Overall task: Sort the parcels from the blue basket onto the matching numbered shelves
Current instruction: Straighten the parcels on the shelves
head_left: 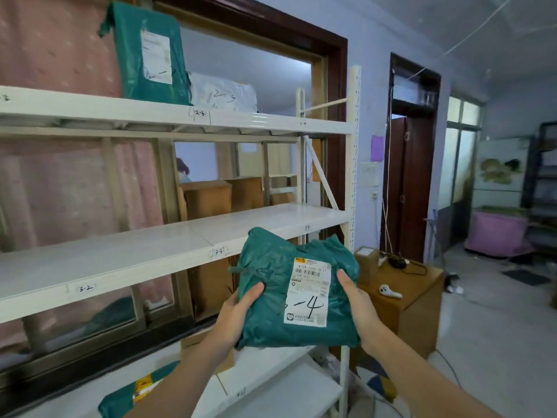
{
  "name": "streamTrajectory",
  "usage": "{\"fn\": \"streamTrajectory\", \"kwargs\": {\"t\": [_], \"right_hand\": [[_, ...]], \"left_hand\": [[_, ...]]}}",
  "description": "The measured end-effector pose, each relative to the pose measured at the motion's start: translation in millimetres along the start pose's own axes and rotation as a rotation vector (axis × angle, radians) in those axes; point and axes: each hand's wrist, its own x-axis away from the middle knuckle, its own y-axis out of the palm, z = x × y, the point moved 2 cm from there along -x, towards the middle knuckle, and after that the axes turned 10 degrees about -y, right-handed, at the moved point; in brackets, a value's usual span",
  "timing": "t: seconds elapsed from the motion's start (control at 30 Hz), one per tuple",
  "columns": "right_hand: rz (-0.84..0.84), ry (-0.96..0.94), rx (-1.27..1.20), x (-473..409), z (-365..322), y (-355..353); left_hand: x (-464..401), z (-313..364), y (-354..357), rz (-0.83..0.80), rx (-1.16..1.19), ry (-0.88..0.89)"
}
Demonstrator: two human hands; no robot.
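We stand in a home room used as a parcel depot. White metal shelves (168,251) carry handwritten number tags (221,252), and cardboard boxes (208,199) sit behind.

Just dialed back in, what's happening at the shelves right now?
A person holds a green parcel in front of the white shelves, left hand and right hand gripping its sides. Its label has a handwritten mark ending in 4; the first digit is unclear. It is not yet shelved. Another green parcel and a white parcel sit on the upper shelf by the 2-3 tag.
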Motion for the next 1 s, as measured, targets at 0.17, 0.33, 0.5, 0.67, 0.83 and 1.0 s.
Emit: {"fn": "streamTrajectory", "kwargs": {"t": [0.17,0.33,0.5,0.67,0.83,1.0], "right_hand": [[0.03,-0.012,-0.003,-66.1,8.1,3.6],[0.057,-0.023,-0.015,-131.7,20.1,8.8],[0.081,0.023,-0.031,-188.5,44.3,10.2],[0.055,0.002,-0.041,-248.7,40.3,3.2],[-0.016,-0.102,-0.008,-337.3,7.4,-3.2],[-0.218,-0.282,0.189,-432.7,-30.7,3.4]], "left_hand": [[-70.7,7.2,2.5,-0.018,0.002,-0.006],[-143.5,20.0,0.2,-0.033,-0.032,-0.002],[-202.2,16.9,-1.1,-0.037,-0.067,-0.025],[-255.1,35.7,10.7,-0.031,-0.189,0.031],[-309.8,78.8,34.2,0.101,-0.304,0.217],[-368.9,120.9,48.6,0.28,-0.407,0.366]]}}
